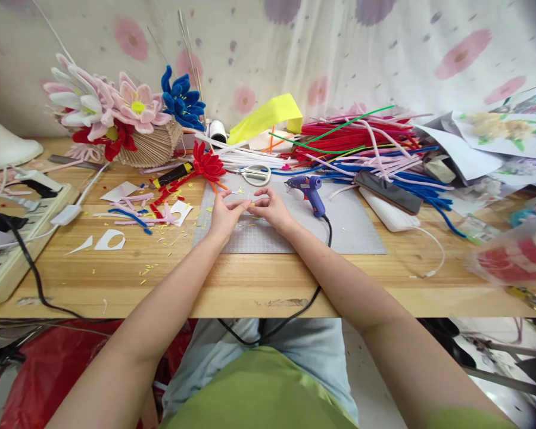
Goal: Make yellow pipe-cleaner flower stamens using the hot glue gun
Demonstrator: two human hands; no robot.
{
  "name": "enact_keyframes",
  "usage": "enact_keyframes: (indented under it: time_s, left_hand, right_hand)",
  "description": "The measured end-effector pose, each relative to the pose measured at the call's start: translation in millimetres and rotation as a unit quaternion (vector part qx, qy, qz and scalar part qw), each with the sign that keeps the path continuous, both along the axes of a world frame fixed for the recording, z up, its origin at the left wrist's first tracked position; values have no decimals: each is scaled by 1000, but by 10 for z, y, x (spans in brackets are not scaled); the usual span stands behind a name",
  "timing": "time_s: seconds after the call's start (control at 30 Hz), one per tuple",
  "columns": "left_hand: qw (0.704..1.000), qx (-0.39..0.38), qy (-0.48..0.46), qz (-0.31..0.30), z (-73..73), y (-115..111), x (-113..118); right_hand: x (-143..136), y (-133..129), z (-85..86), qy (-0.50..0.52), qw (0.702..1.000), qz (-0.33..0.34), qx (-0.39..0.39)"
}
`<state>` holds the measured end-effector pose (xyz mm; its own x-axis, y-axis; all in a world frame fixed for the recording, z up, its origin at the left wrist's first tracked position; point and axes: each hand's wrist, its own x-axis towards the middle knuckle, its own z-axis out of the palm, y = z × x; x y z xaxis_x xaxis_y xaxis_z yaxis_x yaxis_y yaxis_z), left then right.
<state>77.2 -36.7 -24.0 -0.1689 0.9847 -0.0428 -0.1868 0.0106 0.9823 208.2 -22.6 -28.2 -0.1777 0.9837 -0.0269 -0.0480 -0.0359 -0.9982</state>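
My left hand [226, 215] and my right hand [272, 210] meet over the grey cutting mat [352, 229], fingertips pinched together. Between them is something tiny, perhaps yellowish, too small to name. To their right a blue-purple glue gun [310, 189] lies on the mat, its black cord running off the table's front edge. White-handled scissors [257, 183] rest just beyond my fingers. A red pipe-cleaner flower [208, 162] lies behind my left hand, beside a yellow-and-black utility knife [173, 174].
Pipe-cleaner flowers [136, 107] fill a woven basket [149, 146] at the back left. Bundled red pipe cleaners [352, 140] and blue ones lie behind the mat. A phone [388, 192] rests on a white block to the right. Scraps and a power strip [40, 232] occupy the left.
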Motion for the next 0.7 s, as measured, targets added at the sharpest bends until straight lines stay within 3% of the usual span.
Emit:
enact_keyframes:
  time_s: [0.33, 0.7]
  left_hand:
    - [1000, -8, -9, 27, 33, -3, -13]
    - [999, -12, 4, 31, 25, -3, -16]
  right_hand:
    - [-20, -15, -16, 8, 999, 43, 32]
    - [-14, -23, 12, -24, 999, 5, 39]
